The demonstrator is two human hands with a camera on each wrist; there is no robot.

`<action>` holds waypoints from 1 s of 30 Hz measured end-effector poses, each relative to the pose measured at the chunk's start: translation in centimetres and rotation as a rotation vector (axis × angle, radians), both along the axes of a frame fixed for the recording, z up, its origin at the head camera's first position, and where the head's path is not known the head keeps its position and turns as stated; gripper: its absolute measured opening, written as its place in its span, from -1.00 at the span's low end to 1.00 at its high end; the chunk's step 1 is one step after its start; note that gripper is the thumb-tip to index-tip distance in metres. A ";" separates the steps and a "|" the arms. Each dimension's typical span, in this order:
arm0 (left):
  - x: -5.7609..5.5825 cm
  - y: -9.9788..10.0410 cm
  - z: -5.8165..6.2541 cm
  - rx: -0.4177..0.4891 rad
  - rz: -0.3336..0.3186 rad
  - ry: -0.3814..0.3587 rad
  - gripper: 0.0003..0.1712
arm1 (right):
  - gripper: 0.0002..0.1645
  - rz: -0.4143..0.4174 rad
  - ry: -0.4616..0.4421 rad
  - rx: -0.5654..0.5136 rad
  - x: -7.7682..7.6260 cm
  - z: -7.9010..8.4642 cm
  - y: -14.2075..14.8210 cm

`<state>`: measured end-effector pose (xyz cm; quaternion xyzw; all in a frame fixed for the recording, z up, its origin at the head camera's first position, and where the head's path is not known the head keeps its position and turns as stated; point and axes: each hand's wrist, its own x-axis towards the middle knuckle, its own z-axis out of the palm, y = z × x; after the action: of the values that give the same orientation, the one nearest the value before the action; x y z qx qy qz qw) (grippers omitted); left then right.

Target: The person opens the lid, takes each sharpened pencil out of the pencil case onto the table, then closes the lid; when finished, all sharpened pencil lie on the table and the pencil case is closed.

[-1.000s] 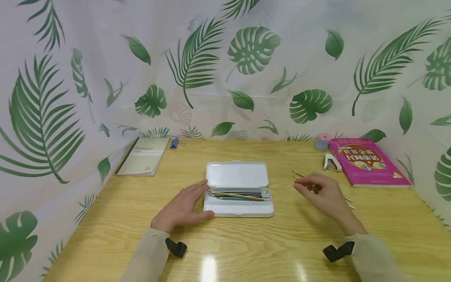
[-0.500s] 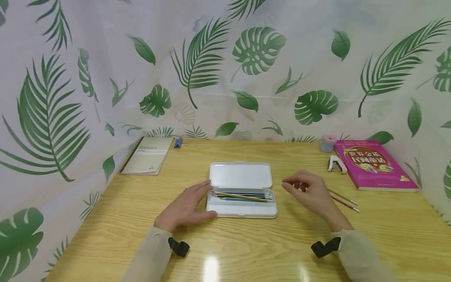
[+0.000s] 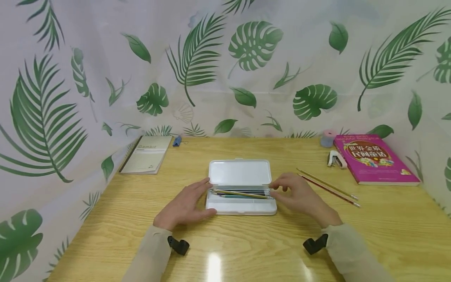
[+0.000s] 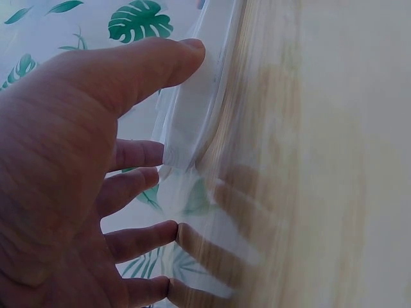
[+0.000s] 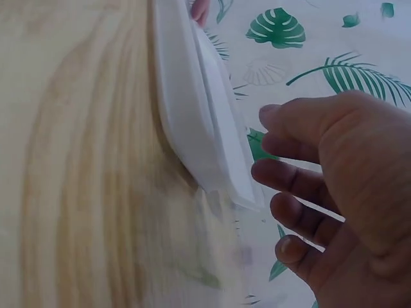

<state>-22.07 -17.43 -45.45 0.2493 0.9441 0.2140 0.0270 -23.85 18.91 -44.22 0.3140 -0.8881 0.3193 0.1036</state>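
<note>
An opened white pencil case [image 3: 239,173] lies on the table with its lid tipped back. Several pencils, among them a yellow pencil [image 3: 243,193] and a green one, lie in its rear compartment. My left hand [image 3: 184,207] rests at the case's left end, thumb by the front corner and fingers spread along the side. At the right end is my right hand [image 3: 299,197], fingers loosely bent, fingertips right at the rim by the pencil ends. In the right wrist view nothing shows between the fingers of that hand [image 5: 347,173].
To the right of the case lie a yellow pencil [image 3: 327,183] and a red pencil [image 3: 332,192]. Farther right are a white stapler [image 3: 336,159], a pink book [image 3: 377,160] and a small pink-and-blue round item [image 3: 327,138]. A notebook [image 3: 146,154] and blue binder clip [image 3: 177,141] sit back left.
My right hand has moved left from over the two loose pencils to the right end of the pencil case. The loose pencils stay on the table; my left hand keeps its place.
</note>
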 end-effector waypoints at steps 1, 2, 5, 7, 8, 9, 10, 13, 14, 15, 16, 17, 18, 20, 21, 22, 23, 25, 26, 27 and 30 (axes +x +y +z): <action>0.0 0.0 0.0 -0.004 0.002 0.001 -0.01 | -0.84 0.017 -0.001 0.014 0.0 -0.1 -0.2; 0.0 -0.1 0.0 -0.008 0.003 0.001 -0.01 | -0.83 0.034 -0.001 0.028 0.1 -0.2 -0.3; 0.1 -0.2 -0.1 -0.014 0.005 0.004 -0.02 | -0.80 0.083 0.029 0.074 0.3 -0.4 -0.8; 0.2 -0.2 -0.1 -0.008 0.006 0.002 -0.02 | -0.80 0.096 0.046 0.103 0.5 -0.5 -0.9; 0.2 -0.2 -0.1 -0.005 0.006 0.003 -0.02 | -0.80 0.096 0.053 0.118 0.6 -0.5 -1.0; 0.2 -0.2 -0.1 -0.003 0.005 0.004 -0.02 | -0.81 0.093 0.060 0.135 0.6 -0.5 -1.0; 0.2 -0.2 -0.1 0.001 0.005 0.002 -0.02 | -0.81 0.089 0.060 0.148 0.6 -0.6 -1.1; 0.1 -0.1 0.0 0.002 0.001 0.000 -0.02 | -0.82 0.091 0.058 0.182 0.6 -0.8 -1.1; 0.1 -0.1 0.0 0.000 0.000 0.000 -0.01 | -0.82 0.094 0.059 0.190 0.6 -0.9 -1.2; 0.1 -0.1 0.0 0.000 -0.002 -0.001 -0.01 | -0.82 0.098 0.062 0.195 0.6 -1.0 -1.2; 0.1 -0.1 0.1 -0.001 -0.004 -0.002 -0.01 | -0.82 0.101 0.063 0.199 0.6 -1.0 -1.2; 0.1 0.0 0.1 -0.002 -0.007 -0.001 0.00 | -0.82 0.103 0.069 0.204 0.5 -1.1 -1.2; 0.0 0.0 0.1 -0.002 -0.008 0.000 0.00 | -0.82 0.102 0.074 0.207 0.5 -1.1 -1.2; 0.0 0.0 0.1 0.001 -0.013 0.004 0.00 | -0.83 0.099 0.083 0.211 0.5 -1.2 -1.2; 0.0 0.0 0.1 0.001 -0.015 0.006 0.00 | -0.83 0.099 0.088 0.212 0.5 -1.2 -1.2; 0.0 0.0 0.0 0.001 -0.016 0.008 0.00 | -0.83 0.098 0.090 0.213 0.5 -1.3 -1.2; 0.0 0.0 0.0 0.003 -0.017 0.011 -0.01 | -0.84 0.100 0.093 0.210 0.5 -1.3 -1.2; 0.0 -0.1 0.0 0.003 -0.015 0.011 -0.01 | -0.84 0.100 0.100 0.208 0.5 -1.3 -1.3; 0.0 -0.1 0.0 0.003 -0.012 0.009 -0.01 | -0.84 0.098 0.104 0.205 0.5 -1.3 -1.4; 0.0 0.0 0.0 0.003 -0.009 0.006 -0.01 | -0.84 0.093 0.109 0.204 0.5 -1.4 -1.4; 0.1 0.0 0.1 0.007 0.000 -0.002 -0.01 | -0.84 0.072 0.121 0.199 0.5 -1.4 -1.5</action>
<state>-22.00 -17.38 -45.37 0.2491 0.9434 0.2174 0.0273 -23.31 17.40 -45.66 0.3732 -0.8956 0.2136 0.1138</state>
